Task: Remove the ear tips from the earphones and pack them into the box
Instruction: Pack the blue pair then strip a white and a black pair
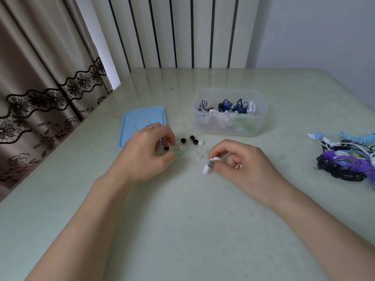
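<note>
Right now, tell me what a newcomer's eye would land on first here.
First, the two bare hands at the table's centre: the left hand hovers over scattered black, clear and green ear tips, while the right hand pinches a white earbud. Behind them stands a clear plastic box holding tangled earphones, its blue lid lying flat to its left. A colourful heap of cables sits at the right edge.

— What sort of place is this?
— A home, by the look of it: curtains (pixel 40 88) with black lace trim hang at the left, and a white radiator (pixel 178 31) stands against the wall.
— And the worktop (pixel 182 220)?
— Pale green and glossy, like a household table.
</note>
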